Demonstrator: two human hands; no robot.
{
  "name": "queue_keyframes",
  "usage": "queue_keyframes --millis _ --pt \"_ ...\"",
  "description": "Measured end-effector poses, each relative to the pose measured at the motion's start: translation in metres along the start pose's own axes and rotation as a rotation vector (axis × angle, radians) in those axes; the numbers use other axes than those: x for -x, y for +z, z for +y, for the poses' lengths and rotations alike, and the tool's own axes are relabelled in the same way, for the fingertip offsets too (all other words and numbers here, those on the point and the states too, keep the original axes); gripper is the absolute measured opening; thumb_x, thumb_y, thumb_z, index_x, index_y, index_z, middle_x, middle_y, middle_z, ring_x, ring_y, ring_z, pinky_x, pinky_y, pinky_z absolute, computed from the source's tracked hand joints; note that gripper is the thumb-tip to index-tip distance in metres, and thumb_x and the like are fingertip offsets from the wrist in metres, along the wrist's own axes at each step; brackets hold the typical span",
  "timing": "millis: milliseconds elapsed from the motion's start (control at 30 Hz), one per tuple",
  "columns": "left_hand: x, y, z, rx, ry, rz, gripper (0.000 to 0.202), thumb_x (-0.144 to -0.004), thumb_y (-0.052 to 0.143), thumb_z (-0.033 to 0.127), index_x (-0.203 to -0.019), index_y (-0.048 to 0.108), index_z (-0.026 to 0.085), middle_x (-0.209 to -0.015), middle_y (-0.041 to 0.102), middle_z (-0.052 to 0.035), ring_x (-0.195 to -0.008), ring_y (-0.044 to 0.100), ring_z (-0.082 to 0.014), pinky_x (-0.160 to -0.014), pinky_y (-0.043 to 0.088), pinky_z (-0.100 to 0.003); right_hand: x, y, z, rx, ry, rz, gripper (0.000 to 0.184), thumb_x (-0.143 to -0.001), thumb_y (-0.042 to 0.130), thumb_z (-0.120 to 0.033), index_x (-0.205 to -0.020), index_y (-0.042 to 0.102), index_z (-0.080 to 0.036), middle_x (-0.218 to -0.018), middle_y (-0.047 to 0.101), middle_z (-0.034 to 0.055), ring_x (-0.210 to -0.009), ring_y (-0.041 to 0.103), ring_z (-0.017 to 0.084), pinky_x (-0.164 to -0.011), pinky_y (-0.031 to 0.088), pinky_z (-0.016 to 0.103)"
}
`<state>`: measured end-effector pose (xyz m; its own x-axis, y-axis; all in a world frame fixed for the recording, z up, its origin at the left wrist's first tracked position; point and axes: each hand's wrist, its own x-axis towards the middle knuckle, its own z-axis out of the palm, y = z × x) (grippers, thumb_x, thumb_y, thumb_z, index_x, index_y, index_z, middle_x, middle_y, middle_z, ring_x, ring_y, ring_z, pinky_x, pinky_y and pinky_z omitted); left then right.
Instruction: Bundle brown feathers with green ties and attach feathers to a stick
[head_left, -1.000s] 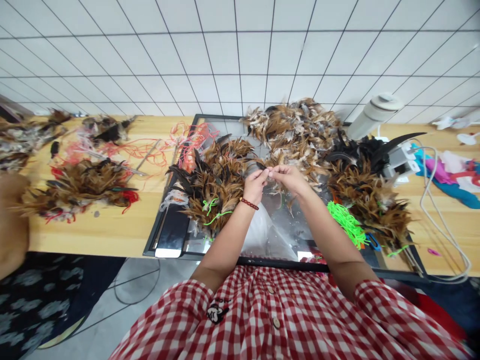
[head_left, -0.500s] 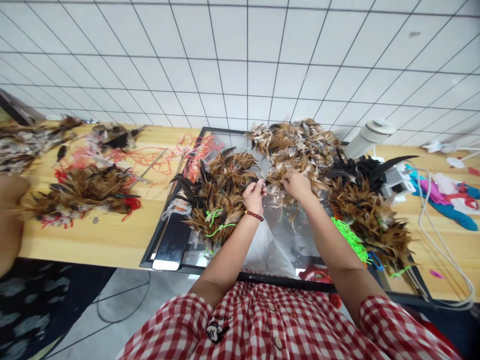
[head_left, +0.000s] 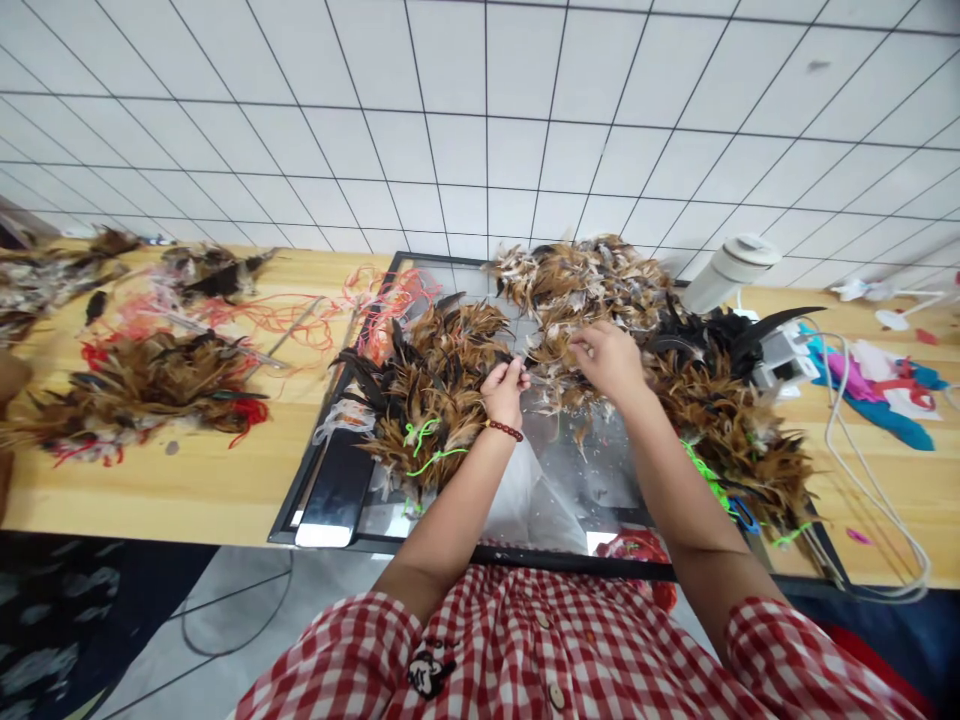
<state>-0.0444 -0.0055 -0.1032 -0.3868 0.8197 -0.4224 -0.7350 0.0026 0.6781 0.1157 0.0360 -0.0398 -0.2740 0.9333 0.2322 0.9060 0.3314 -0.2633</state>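
My left hand [head_left: 504,389] is closed in a pinch on a few small brown feathers just above the glass tray [head_left: 352,480], with a red bead bracelet at its wrist. My right hand [head_left: 609,358] reaches into the loose brown and white feather pile [head_left: 577,285] at the back of the tray, fingers curled into the feathers. A bundled heap of brown and black feathers [head_left: 427,385] tied with green string lies left of my left hand. Another heap [head_left: 739,420] lies on my right.
A black-framed glass tray rests on a wooden table [head_left: 195,480]. More feather bundles [head_left: 150,385] and red strings [head_left: 277,315] lie to the left. Green cord [head_left: 705,475], a white cylinder [head_left: 724,270], white cables [head_left: 862,470] and coloured cloth [head_left: 877,395] sit on the right. Another person's arm [head_left: 9,400] shows at the far left edge.
My hands have parted: the right one moved right and back into the loose feather pile, while the left stayed pinched. The view has tilted up a little.
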Motion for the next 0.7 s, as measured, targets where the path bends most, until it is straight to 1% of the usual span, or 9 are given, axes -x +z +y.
queue_keyframes --millis 67,133,267,333,400,433,500,567,700 --pt "-0.001 0.000 0.000 0.012 0.010 -0.006 0.015 -0.076 0.085 0.015 -0.070 0.071 0.012 -0.060 0.063 0.0041 -0.049 0.056 -0.0031 -0.053 0.042 -0.017 -0.006 0.012 -0.018 0.011 -0.085 -0.038 0.029 -0.101 0.054 -0.030 -0.105 0.080 -0.020 -0.114 0.076 0.0117 -0.111 0.064 0.029 -0.092 0.043 0.040" --pt "-0.001 0.000 -0.001 0.015 0.023 -0.010 0.016 -0.077 0.084 0.015 -0.069 0.070 0.012 -0.060 0.063 0.0038 -0.049 0.055 -0.0033 -0.053 0.041 -0.017 -0.011 0.029 -0.032 0.050 -0.109 -0.084 0.031 -0.102 0.053 -0.034 -0.110 0.080 -0.019 -0.117 0.075 0.0134 -0.116 0.060 0.031 -0.094 0.040 0.042" --pt "-0.002 -0.001 -0.002 -0.003 0.030 -0.025 0.020 -0.074 0.086 0.018 -0.067 0.068 0.013 -0.060 0.063 0.0041 -0.049 0.055 -0.0030 -0.052 0.041 -0.017 -0.021 0.057 -0.041 0.135 -0.003 -0.141 0.035 -0.099 0.058 -0.036 -0.118 0.078 -0.015 -0.131 0.068 0.0197 -0.125 0.053 0.036 -0.099 0.038 0.047" --pt "-0.002 -0.001 -0.002 -0.007 0.022 -0.029 0.020 -0.073 0.088 0.020 -0.070 0.069 0.013 -0.060 0.063 0.0048 -0.049 0.055 -0.0027 -0.052 0.040 -0.016 -0.023 0.061 -0.034 0.091 0.055 -0.175 0.030 -0.098 0.058 -0.032 -0.113 0.080 -0.017 -0.133 0.068 0.0178 -0.128 0.052 0.036 -0.100 0.039 0.048" --pt "-0.002 -0.001 -0.002 -0.013 0.014 -0.023 0.020 -0.072 0.089 0.021 -0.072 0.070 0.014 -0.060 0.062 0.0053 -0.049 0.055 -0.0024 -0.052 0.040 -0.016 -0.021 0.055 -0.021 -0.008 0.047 -0.163 0.026 -0.098 0.058 -0.028 -0.107 0.080 -0.020 -0.130 0.071 0.0139 -0.128 0.056 0.033 -0.100 0.039 0.046" --pt "-0.002 -0.001 -0.002 -0.021 0.013 -0.019 0.020 -0.073 0.088 0.021 -0.071 0.069 0.014 -0.060 0.062 0.0055 -0.048 0.054 -0.0023 -0.052 0.040 -0.016 -0.018 0.049 -0.013 -0.057 0.001 -0.129 0.025 -0.098 0.057 -0.027 -0.107 0.079 -0.020 -0.128 0.073 0.0125 -0.126 0.058 0.031 -0.100 0.040 0.044" --pt "0.000 0.000 -0.001 -0.052 0.019 -0.020 0.018 -0.078 0.084 0.018 -0.071 0.069 0.014 -0.059 0.061 0.0058 -0.047 0.054 -0.0023 -0.051 0.039 -0.017 -0.008 0.033 0.002 -0.104 -0.154 -0.033 0.028 -0.101 0.051 -0.026 -0.110 0.077 -0.020 -0.124 0.076 0.0111 -0.120 0.062 0.027 -0.101 0.039 0.042" --pt "0.002 0.002 0.000 -0.111 0.029 -0.033 0.018 -0.083 0.079 0.015 -0.069 0.068 0.014 -0.058 0.061 0.0057 -0.047 0.056 -0.0032 -0.050 0.039 -0.017 0.005 0.015 0.013 -0.059 -0.314 0.039 0.035 -0.103 0.043 -0.022 -0.113 0.076 -0.020 -0.118 0.078 0.0103 -0.114 0.064 0.024 -0.101 0.037 0.041" --pt "0.009 0.005 0.002 -0.232 -0.026 -0.093 0.021 -0.086 0.078 0.014 -0.069 0.066 0.014 -0.069 0.071 0.0008 -0.058 0.067 -0.0080 -0.057 0.046 -0.019 0.020 -0.012 0.022 0.102 -0.513 -0.025 0.038 -0.103 0.039 -0.019 -0.108 0.077 -0.023 -0.101 0.079 0.0079 -0.099 0.064 0.023 -0.095 0.037 0.041"
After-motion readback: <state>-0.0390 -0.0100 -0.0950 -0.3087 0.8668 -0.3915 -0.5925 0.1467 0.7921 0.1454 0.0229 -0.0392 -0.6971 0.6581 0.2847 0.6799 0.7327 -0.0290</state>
